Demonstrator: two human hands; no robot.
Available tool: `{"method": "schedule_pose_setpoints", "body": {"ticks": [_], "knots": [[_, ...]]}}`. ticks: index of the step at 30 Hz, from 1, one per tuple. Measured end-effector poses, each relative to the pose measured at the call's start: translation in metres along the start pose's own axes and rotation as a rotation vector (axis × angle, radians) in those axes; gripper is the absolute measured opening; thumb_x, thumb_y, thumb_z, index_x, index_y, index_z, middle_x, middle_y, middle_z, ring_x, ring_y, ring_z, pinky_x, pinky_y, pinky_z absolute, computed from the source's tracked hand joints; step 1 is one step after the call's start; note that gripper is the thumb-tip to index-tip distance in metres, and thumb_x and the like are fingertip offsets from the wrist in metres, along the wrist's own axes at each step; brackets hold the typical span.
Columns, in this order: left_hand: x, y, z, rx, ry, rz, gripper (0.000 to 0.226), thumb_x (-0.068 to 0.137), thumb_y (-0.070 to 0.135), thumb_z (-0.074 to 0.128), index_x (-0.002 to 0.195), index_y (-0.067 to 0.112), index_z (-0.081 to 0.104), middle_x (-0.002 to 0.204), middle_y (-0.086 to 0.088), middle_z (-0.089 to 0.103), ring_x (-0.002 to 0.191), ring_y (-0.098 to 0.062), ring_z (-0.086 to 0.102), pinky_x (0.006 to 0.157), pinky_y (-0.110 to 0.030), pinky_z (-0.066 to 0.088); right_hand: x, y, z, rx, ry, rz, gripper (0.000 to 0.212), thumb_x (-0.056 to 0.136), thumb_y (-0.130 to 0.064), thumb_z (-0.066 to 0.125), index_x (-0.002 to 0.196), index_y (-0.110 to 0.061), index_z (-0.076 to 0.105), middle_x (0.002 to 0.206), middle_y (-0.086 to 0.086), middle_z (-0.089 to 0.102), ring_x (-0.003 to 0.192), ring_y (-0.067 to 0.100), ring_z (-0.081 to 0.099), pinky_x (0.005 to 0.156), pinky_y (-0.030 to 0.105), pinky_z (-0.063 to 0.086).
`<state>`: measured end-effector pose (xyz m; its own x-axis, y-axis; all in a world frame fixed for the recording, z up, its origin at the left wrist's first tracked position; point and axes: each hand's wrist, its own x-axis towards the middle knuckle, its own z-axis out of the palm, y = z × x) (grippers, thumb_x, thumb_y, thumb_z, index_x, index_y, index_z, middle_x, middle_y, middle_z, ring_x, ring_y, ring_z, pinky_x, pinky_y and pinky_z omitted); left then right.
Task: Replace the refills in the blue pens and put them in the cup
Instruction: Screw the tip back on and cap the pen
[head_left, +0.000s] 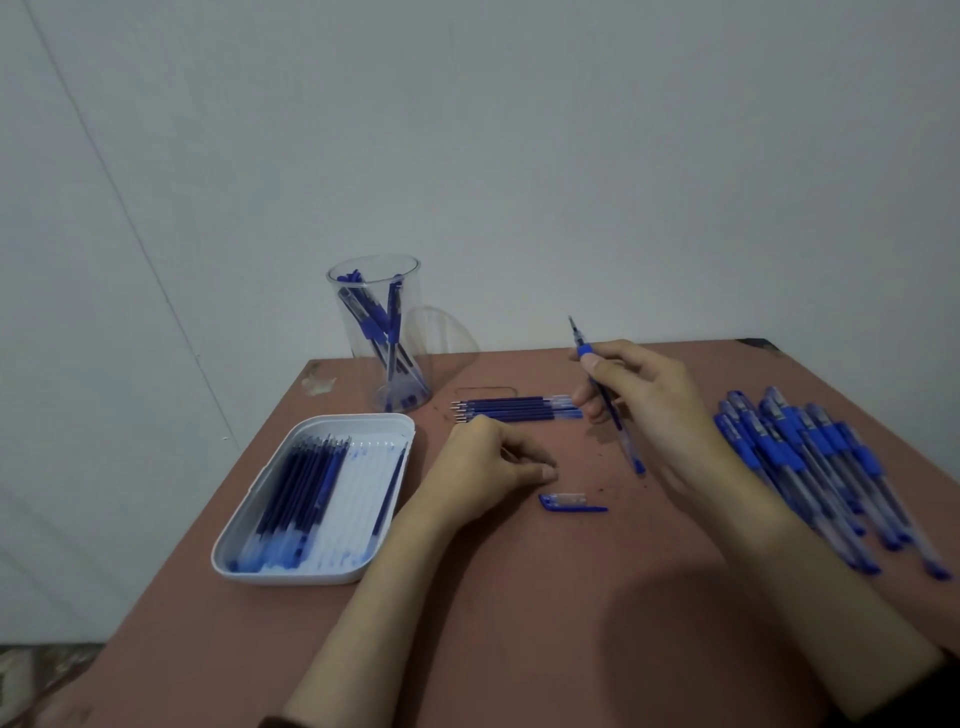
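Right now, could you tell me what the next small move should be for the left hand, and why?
Probably the left hand should reach for the loose cap lying just beside it and fit it on the pen. The right hand holds that pen uncapped, tip up, in its grip, and the left hand appears to hold nothing. Whether its refill is already new, I cannot tell.
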<state>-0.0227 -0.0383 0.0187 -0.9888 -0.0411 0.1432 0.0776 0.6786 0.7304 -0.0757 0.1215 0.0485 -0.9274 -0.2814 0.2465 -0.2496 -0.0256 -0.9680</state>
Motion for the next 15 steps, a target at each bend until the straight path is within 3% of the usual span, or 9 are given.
{"method": "schedule_pose_setpoints", "body": {"ticks": [2,4,8,10,15], "knots": [[0.002,-0.001,0.002,-0.124,0.081,-0.02,0.008,0.08,0.021,0.075,0.087,0.021,0.077,0.074,0.008,0.071,0.067,0.001,0.062,0.065,-0.009,0.047,0.0,0.001,-0.001,-0.022,-0.02,-0.005,0.011,0.092,-0.02,0.059,0.095,-0.017,0.069,0.066,0.001,0.066,0.064,0.016,0.054,0.066,0.035,0.048],[0.004,0.0,-0.001,-0.417,0.216,-0.083,0.007,0.082,0.014,0.073,0.084,0.02,0.075,0.073,0.005,0.071,0.066,-0.01,0.062,0.062,-0.017,0.049,0.0,0.003,-0.001,-0.098,-0.036,-0.046,0.008,0.09,-0.02,0.062,0.09,-0.023,0.07,0.065,0.001,0.066,0.06,0.014,0.054,0.064,0.035,0.049],[0.004,0.005,-0.011,-0.93,0.304,-0.149,0.011,0.086,0.005,0.065,0.091,0.013,0.071,0.084,-0.001,0.07,0.075,-0.007,0.064,0.064,-0.013,0.05,-0.003,0.005,0.002,-0.312,-0.041,-0.149,0.011,0.086,-0.021,0.067,0.083,-0.032,0.069,0.067,0.004,0.066,0.06,0.015,0.054,0.06,0.023,0.045],[0.003,0.007,-0.013,-1.048,0.29,-0.154,0.011,0.087,0.003,0.062,0.092,0.01,0.069,0.083,-0.001,0.068,0.072,-0.005,0.065,0.065,-0.012,0.052,-0.004,0.004,0.003,-0.41,-0.045,-0.18,0.012,0.084,-0.022,0.068,0.083,-0.033,0.069,0.07,0.004,0.067,0.064,0.011,0.056,0.057,0.01,0.038],[0.004,0.01,-0.013,-1.114,0.271,-0.136,0.011,0.087,0.002,0.06,0.089,0.008,0.068,0.073,0.002,0.068,0.066,-0.003,0.064,0.066,-0.013,0.053,-0.006,0.004,0.003,-0.501,-0.074,-0.195,0.017,0.082,-0.021,0.068,0.079,-0.037,0.068,0.067,-0.001,0.066,0.059,0.004,0.051,0.055,0.009,0.037]]}}
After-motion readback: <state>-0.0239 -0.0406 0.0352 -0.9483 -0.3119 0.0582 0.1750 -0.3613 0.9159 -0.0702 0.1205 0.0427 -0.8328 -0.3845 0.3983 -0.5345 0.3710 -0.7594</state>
